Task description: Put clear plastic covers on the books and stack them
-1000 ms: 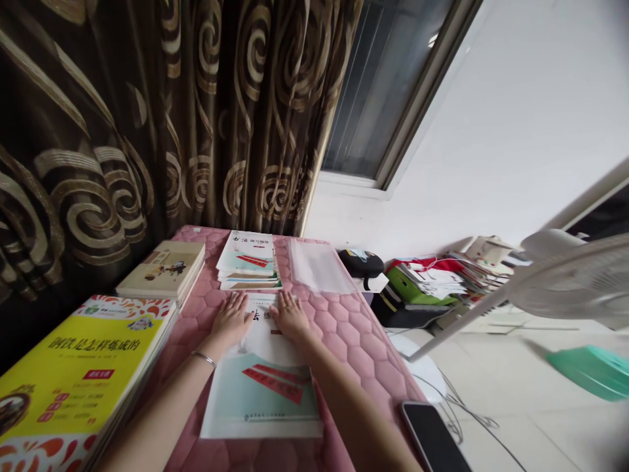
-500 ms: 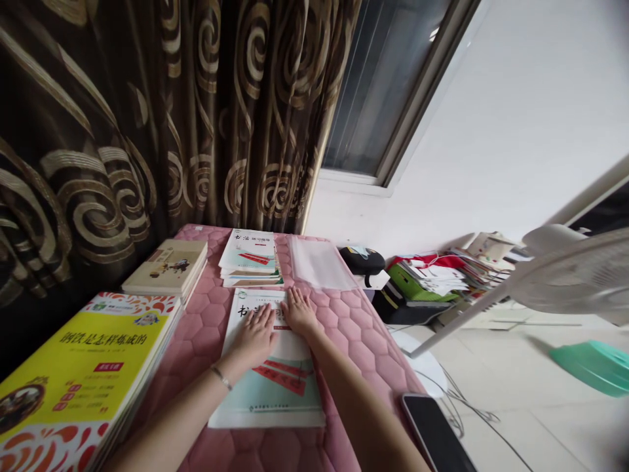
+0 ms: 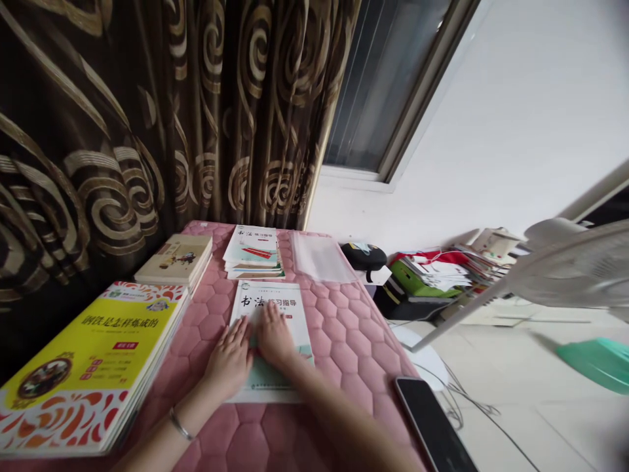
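Observation:
A white and teal calligraphy workbook (image 3: 282, 305) lies flat on the pink quilted table cover (image 3: 339, 334). My left hand (image 3: 230, 357) rests palm down on its lower left part, fingers stretched out. My right hand (image 3: 274, 335) lies flat beside it on the middle of the cover, fingers together and extended. A bracelet circles my left wrist. Neither hand holds anything. Just beyond the workbook sits a stack of similar workbooks (image 3: 254, 252).
A yellow book stack (image 3: 93, 357) lies at the left, a beige book stack (image 3: 177, 257) behind it. A clear plastic sleeve (image 3: 319, 257) is at the far right of the table, a black phone (image 3: 432, 426) at the near right edge. A white fan (image 3: 565, 272) and floor clutter stand right.
Both hands have slid back toward me along the workbook, from its top edge to its lower half, uncovering the printed title. The view has shifted slightly.

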A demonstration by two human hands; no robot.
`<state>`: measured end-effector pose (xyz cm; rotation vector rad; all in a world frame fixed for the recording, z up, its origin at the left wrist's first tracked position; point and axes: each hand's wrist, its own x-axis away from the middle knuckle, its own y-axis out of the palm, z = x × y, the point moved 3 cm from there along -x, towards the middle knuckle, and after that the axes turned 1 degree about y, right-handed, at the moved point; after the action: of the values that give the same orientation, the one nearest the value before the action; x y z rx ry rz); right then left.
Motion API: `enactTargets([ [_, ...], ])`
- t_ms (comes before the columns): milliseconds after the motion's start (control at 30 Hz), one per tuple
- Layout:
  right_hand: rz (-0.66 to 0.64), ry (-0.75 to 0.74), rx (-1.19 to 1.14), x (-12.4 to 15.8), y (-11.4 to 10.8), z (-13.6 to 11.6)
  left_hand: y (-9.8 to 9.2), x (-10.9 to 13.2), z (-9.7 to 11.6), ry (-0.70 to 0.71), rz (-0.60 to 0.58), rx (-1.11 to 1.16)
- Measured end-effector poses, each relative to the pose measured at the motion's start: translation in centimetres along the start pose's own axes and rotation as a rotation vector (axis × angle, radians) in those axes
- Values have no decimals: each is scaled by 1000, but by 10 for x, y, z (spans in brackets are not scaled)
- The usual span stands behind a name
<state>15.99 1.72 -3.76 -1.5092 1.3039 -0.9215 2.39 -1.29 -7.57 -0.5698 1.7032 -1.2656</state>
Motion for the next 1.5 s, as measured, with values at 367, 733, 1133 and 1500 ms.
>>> enactTargets([
  [367,120,-42,48,90,6,47,2,-8,12,-115,-80,55],
  [733,38,-38,97,92,4,50,0,13,35,8,30,66],
  [1133,-51,-263,29,-23,-3,25,1,28,11,13,108,6],
  [1500,42,1,46,-69,-14,89,17,-38,39,-149,-114,42],
])
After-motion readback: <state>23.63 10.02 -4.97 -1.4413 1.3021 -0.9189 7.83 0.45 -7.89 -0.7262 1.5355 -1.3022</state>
